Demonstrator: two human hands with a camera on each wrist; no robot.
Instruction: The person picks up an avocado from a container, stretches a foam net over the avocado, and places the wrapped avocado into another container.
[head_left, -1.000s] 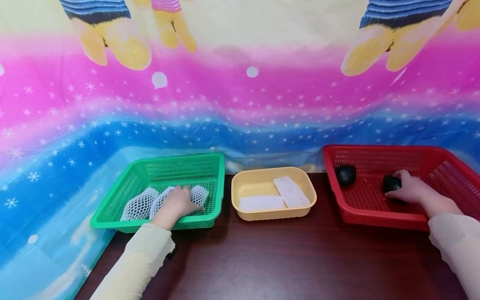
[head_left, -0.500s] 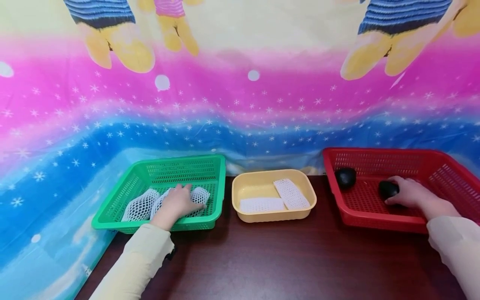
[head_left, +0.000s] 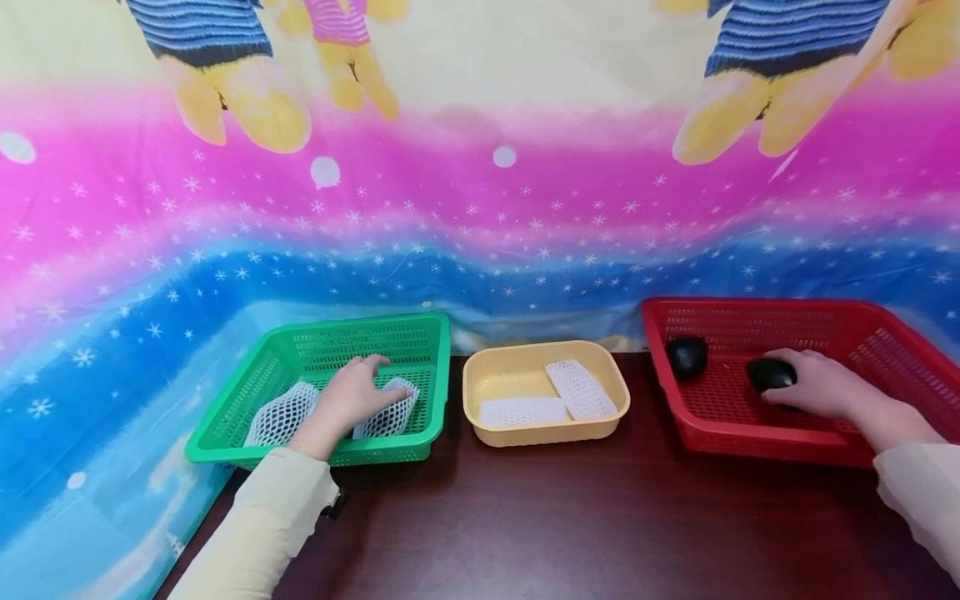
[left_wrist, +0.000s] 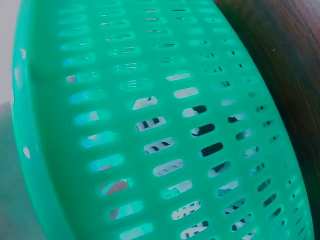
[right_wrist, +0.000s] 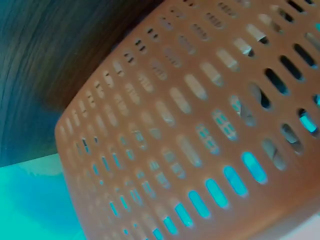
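Observation:
In the head view, my left hand (head_left: 348, 398) is over the green basket (head_left: 367, 323), thumb and fingers spread apart with nothing visible between them. A white foam-netted item (head_left: 390, 410) lies under the thumb side, and another foam-netted item (head_left: 282, 415) lies left of the wrist. A third netted item seen earlier is hidden, apparently behind the hand. On the right, my right hand (head_left: 821, 385) grips a smooth black oval object (head_left: 771, 375), fruit-like in shape, inside the red basket (head_left: 757, 312). A second black oval object (head_left: 687, 357) lies by that basket's left wall.
A yellow tray (head_left: 502, 354) between the baskets holds two flat white foam nets (head_left: 581, 389). All stand on a dark wooden table (head_left: 517, 517) before a patterned cloth (head_left: 487, 208). The wrist views mostly show the green basket wall (left_wrist: 150, 60) and red basket wall (right_wrist: 165, 90).
My right hand has shifted left with the black oval object. My left hand has moved slightly left and up, exposing more of the right netted item and covering the middle one.

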